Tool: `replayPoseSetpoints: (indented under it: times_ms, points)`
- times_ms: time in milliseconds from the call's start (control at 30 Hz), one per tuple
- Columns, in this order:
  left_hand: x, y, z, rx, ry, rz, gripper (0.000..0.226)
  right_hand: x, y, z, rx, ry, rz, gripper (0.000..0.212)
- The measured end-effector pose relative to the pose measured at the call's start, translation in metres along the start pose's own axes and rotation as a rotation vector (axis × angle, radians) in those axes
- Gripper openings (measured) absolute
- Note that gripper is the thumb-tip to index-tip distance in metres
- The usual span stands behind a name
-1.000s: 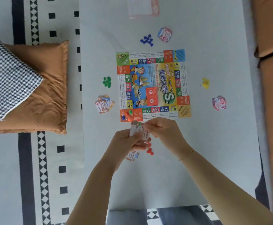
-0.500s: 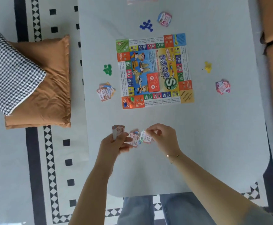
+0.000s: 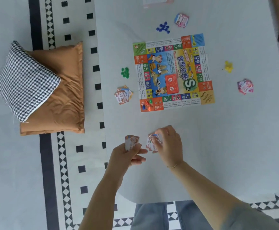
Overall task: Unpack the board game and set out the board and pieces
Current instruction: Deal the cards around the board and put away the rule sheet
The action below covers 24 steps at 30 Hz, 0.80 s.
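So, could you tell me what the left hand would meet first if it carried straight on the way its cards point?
Probably the orange corner square of the board, with its small pawns. The left hand and its cards point up-table; depth is unclear, and bare table lies between.

board (image 3: 173,72): printed card, slight sheen
table (image 3: 235,130): smooth, matt
cushion (image 3: 64,90): creased tan cloth
pillow (image 3: 26,80): woven houndstooth fabric
rug (image 3: 64,163): flat-woven
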<state>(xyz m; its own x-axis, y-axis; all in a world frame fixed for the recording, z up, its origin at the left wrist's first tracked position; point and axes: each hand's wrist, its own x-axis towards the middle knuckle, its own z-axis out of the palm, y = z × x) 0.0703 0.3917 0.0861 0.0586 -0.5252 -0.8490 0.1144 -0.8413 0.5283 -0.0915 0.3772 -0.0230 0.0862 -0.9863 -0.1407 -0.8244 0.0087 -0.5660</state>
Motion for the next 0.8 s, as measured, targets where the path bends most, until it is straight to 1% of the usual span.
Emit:
replayPoseSetpoints:
  times_ms: [33,67,133,167,200,267,333,400,500,667,800]
  points:
    - [0.0,0.004,0.004,0.021,-0.028,0.003,0.018,0.001,-0.005,-0.01,0.11,0.02,0.036,0.013]
    - [0.001,0.008,0.008,0.044,-0.057,0.008,0.018,0.004,-0.012,-0.023,0.256,0.017,0.1,0.015]
    - [0.002,0.016,0.017,0.075,-0.108,0.021,0.017,0.009,-0.027,-0.05,0.595,-0.077,0.315,0.021]
    - [0.003,0.023,0.025,0.093,-0.137,0.031,0.018,0.012,-0.03,-0.066,0.715,-0.134,0.399,0.02]
    - [0.005,0.03,0.033,0.112,-0.165,0.038,0.019,0.015,-0.031,-0.079,0.76,-0.175,0.429,0.017]
    - [0.008,0.041,0.046,0.146,-0.226,0.048,0.019,0.019,-0.028,-0.095,0.744,-0.201,0.408,0.011]
    - [0.015,0.051,0.062,0.191,-0.284,0.049,0.017,0.026,-0.017,-0.107,0.746,-0.165,0.413,0.013]
    - [0.021,0.058,0.076,0.232,-0.327,0.032,0.02,0.032,-0.005,-0.115,0.755,-0.135,0.433,0.017]
    - [0.03,0.066,0.098,0.172,-0.371,-0.029,0.027,0.042,0.014,-0.126,0.749,-0.101,0.447,0.017]
    - [0.044,0.077,0.132,0.214,-0.342,0.007,0.021,0.053,0.038,-0.147,0.813,-0.094,0.497,0.006]
    - [0.054,0.085,0.161,0.252,-0.338,0.037,0.019,0.062,0.061,-0.161,0.842,-0.068,0.52,0.006]
